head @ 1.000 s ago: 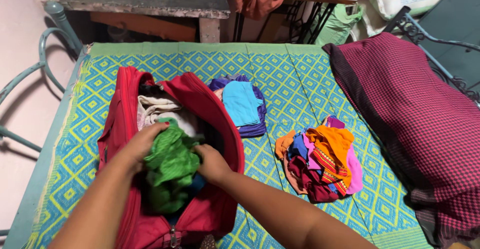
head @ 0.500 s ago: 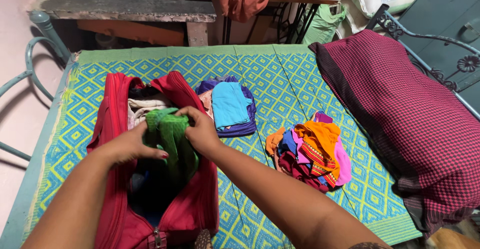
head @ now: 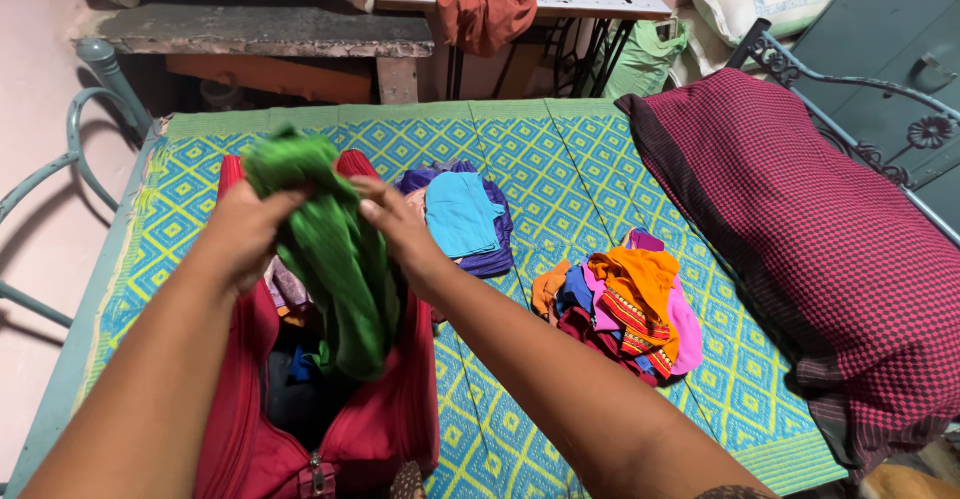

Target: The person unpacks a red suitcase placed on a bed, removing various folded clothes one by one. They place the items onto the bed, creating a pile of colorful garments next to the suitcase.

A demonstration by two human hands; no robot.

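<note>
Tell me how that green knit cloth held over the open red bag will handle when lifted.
The green knit cloth is probably floppy: it hangs limp and creased below the left hand and right hand. It seems light, since fingers alone pinch its top. Its ribbed, textured surface likely grips rather than slips, though its loose end could catch on the open red bag.

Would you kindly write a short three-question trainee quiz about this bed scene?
1. True or false: both hands hold the green knitted garment above the open red fabric travel bag.
2. Which lies nearer the bag: A, the folded blue and purple clothes; B, the mixed orange, pink and maroon heap?
3. What covers the bed under the bag?

Key: 1 true, left hand and right hand. 2 A. 3 a blue and green diamond-patterned woven mat.
</note>
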